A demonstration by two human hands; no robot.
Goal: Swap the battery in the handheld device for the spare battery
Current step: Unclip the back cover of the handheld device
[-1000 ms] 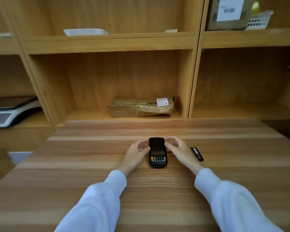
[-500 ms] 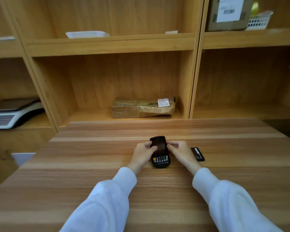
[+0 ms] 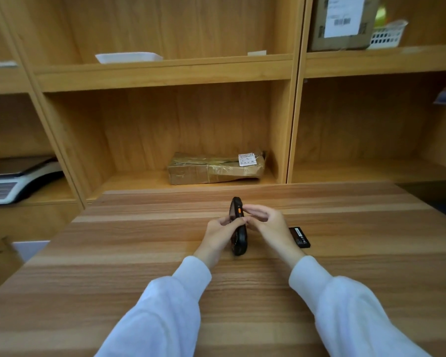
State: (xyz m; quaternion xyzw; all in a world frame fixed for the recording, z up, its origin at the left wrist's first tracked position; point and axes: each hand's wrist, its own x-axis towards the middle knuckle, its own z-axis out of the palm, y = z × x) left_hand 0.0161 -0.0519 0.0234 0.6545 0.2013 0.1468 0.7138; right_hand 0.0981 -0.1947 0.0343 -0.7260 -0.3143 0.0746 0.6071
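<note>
A: status?
B: black handheld device w/ orange side button [image 3: 238,228] up on its edge over the striped wooden table [image 3: 139,253]. Left hand [image 3: 220,234] clamps it; right hand [image 3: 267,224] fingers loose at its edge.
A: spare?
B: flat black spare battery [image 3: 299,237] on table, just right of the right wrist.
A: risks?
B: prob. slips mid-flip, one-hand grip. Wrist could knock spare.

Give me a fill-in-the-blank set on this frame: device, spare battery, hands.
1. The handheld device is turned on its ____, orange side button facing up.
2. The spare battery lies on the table beside the ____ hand.
3. The left hand has its grip on the ____.

Missing words: edge; right; device
</note>
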